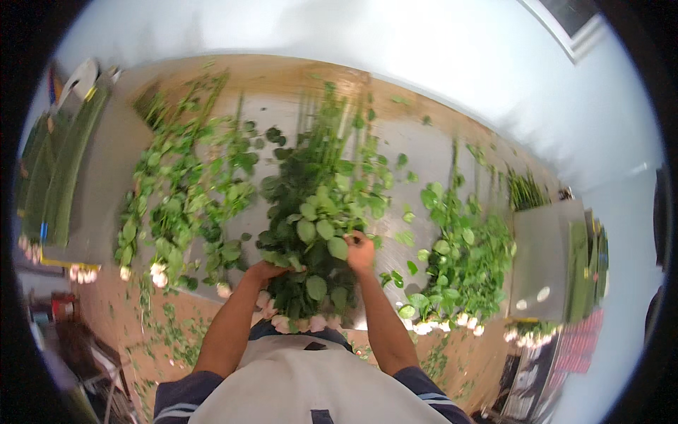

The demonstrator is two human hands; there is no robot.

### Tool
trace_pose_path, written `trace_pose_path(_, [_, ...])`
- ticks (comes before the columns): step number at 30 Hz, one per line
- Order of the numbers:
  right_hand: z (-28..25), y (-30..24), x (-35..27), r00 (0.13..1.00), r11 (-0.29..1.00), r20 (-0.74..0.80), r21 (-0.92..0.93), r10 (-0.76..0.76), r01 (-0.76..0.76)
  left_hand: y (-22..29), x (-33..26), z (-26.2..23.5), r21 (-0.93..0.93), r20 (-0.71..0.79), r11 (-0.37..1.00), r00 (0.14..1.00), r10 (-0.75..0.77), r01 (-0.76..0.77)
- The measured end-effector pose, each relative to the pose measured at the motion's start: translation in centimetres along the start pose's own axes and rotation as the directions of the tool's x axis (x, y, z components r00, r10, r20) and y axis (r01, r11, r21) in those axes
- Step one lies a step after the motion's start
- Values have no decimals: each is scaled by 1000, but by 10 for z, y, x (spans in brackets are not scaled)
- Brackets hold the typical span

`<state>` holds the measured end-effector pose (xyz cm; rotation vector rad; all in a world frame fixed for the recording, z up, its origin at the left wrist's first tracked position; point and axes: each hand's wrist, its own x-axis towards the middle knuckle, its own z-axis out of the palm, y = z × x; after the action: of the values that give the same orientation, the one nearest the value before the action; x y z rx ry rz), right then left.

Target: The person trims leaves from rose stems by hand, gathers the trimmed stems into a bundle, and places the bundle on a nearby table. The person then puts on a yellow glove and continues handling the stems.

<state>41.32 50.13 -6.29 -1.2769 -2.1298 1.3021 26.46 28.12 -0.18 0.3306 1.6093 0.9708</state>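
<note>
While prob. arranging rose bunch [306, 230] midway along table [431, 152], w/ blooms [318, 323] past near edge & stems [332, 138] twd far edge: resting L hand [271, 270], part-hidden, against foliage [316, 287], curling R hand [360, 250] at other side; can't tell if pinching w/ either. Next, prob. calls for evening up blooms w/o bruising.

Left hand [272, 270]: fingers mostly buried in the foliage [316, 212] of the middle bunch; I cannot confirm the grip.
Right hand [361, 253]: fingertips too small and soft for me to resolve what they pinch.
Stems [330, 134]: blurred at the far end; I cannot count them.
Pale pink blooms [300, 325]: partly covered by foliage.
Apron [296, 381]: cut off by the lower edge.
Window [568, 18]: cropped at the top.
Left-side clutter [78, 353]: too blurred for me to identify.
</note>
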Motion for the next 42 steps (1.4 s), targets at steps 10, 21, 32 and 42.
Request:
trace_pose_path(10, [-17, -163, 21, 961, 847, 225, 467, 162, -253, -12, 0, 10, -14, 12, 996, 996, 89, -89])
trace_pose_path(21, [221, -275, -28, 798, 947, 511, 140, -319, 289, -35, -8, 6, -4, 76, 999, 996, 48, -48])
trace_pose_path(32, [66, -150, -33, 948, 835, 242, 549, -207, 42, -22, 10, 0, 13, 42, 999, 998, -54, 53])
trace_pose_path(42, [-198, 83, -5, 849, 729, -512, -631, -132, -267, -7, 6, 3, 66, -46, 984, 985, -164, 167])
